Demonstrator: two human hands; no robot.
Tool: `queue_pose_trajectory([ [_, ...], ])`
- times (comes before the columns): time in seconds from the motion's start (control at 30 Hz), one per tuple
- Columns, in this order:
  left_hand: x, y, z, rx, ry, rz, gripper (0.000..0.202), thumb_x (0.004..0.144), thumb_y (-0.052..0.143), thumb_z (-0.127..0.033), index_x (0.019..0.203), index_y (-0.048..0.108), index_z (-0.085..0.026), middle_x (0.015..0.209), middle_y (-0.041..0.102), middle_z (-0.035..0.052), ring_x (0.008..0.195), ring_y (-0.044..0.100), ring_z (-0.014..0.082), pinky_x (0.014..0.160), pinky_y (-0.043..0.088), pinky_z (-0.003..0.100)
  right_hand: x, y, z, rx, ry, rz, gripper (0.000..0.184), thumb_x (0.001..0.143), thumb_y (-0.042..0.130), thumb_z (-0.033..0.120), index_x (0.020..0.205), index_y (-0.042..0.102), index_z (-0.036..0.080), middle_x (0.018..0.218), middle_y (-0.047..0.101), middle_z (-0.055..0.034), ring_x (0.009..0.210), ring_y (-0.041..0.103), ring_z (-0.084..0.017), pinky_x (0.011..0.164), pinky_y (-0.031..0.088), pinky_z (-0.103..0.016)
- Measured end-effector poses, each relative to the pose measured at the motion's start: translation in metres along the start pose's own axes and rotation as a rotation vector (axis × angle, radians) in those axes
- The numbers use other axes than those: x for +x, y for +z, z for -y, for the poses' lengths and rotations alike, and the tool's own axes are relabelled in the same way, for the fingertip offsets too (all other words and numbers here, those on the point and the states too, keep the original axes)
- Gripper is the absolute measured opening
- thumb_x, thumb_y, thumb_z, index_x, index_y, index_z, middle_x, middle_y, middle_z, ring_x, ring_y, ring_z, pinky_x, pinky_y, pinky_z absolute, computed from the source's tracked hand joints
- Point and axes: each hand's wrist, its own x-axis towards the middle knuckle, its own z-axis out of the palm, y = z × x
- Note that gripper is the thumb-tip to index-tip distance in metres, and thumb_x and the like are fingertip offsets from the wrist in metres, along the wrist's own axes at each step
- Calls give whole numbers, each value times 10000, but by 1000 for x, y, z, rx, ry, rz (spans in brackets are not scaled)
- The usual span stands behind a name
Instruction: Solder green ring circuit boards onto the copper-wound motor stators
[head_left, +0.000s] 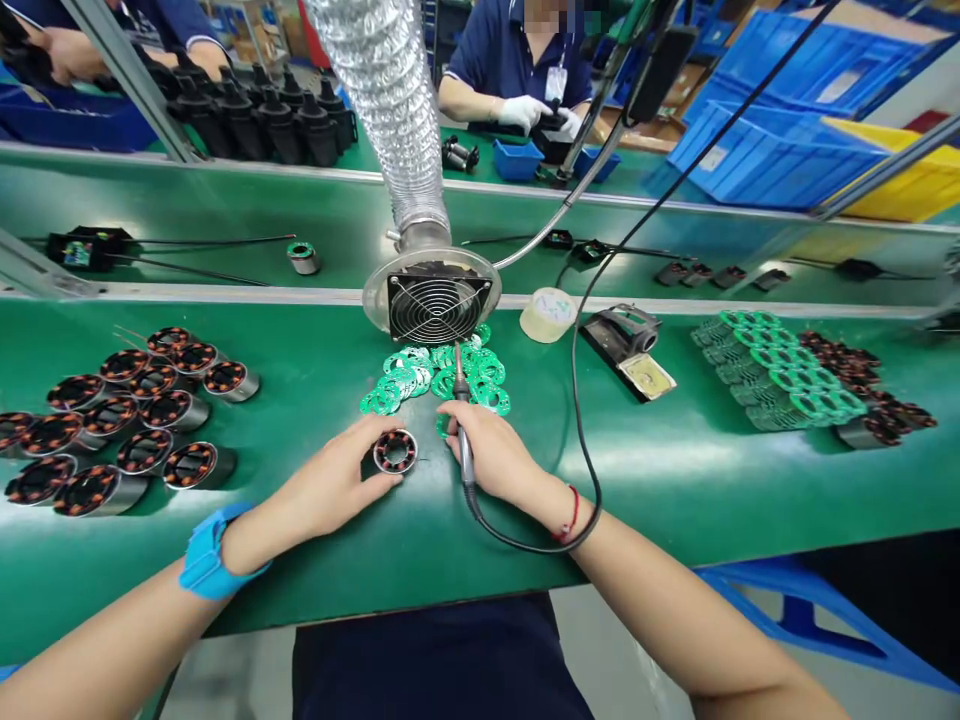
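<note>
My left hand (330, 480) grips a motor stator (395, 453), a metal ring with copper coils inside, thumb and fingers around its sides just above the green table. In my right hand (495, 455) is a soldering iron (466, 450), its tip pointing away from me toward the fan. By that hand's fingertips a green ring-shaped circuit board (442, 427) shows in part; whether the fingers pinch it is unclear. Loose ring boards (405, 378) lie heaped just beyond both hands. A blue wrist strap (214, 560) circles my left wrist.
A fume extractor fan (437, 305) hangs behind the boards. Stators (97, 490) stand in rows at left; stacked boards (787, 370) are at right. The iron's black cable (581, 420) loops past a soldering stand (630, 350) and tape roll (550, 314). A gloved co-worker (517, 80) sits opposite.
</note>
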Motion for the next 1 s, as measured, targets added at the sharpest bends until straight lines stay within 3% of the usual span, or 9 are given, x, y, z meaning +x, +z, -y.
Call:
queue_pose_trajectory([
  [0.13, 19, -2, -22, 192, 51, 66, 337, 872, 536, -228, 1207, 538, -191, 1168, 665, 114, 1064, 627, 282, 931, 491, 438, -11, -11, -6, 114, -31, -92, 366, 927, 497, 101, 1276, 545, 201, 984, 738, -69, 927, 699, -205, 867, 550, -371],
  [0.27, 26, 6, -20, 412, 183, 93, 287, 900, 503, -162, 1175, 584, -179, 1153, 651, 129, 1050, 589, 302, 915, 469, 464, -35, -26, -11, 246, -90, -167, 368, 988, 461, 211, 1345, 534, 260, 904, 754, -25, 800, 720, -177, 766, 572, -308],
  [0.37, 25, 13, -7, 307, 210, 64, 338, 941, 509, -193, 1278, 527, -200, 1244, 623, 118, 1127, 580, 270, 966, 469, 425, -51, -28, -12, 222, -61, -273, 246, 957, 558, 274, 1187, 646, 264, 959, 754, -50, 817, 717, -194, 750, 579, -318],
  [0.53, 22, 20, 4, 142, 183, -95, 330, 959, 557, -309, 1268, 512, -202, 1186, 628, 85, 1110, 588, 236, 961, 489, 373, -61, -18, -17, 406, 24, -422, 100, 910, 598, 261, 986, 660, 241, 779, 713, -10, 618, 670, -157, 605, 553, -290],
  [0.7, 26, 22, 4, 151, 186, -112, 326, 955, 570, -326, 1248, 528, -187, 1166, 630, 86, 1095, 585, 239, 952, 493, 373, -58, -14, -21, 533, 94, -429, 59, 885, 599, 254, 913, 643, 226, 631, 630, 40, 466, 559, -113, 488, 472, -256],
  [1.0, 27, 22, 4, 159, 205, -133, 312, 948, 579, -313, 1225, 552, -172, 1130, 637, 91, 1061, 592, 246, 910, 503, 368, -54, -15, -19, 594, 149, -388, 56, 876, 611, 262, 906, 643, 228, 617, 598, 50, 480, 547, -107, 476, 444, -247],
])
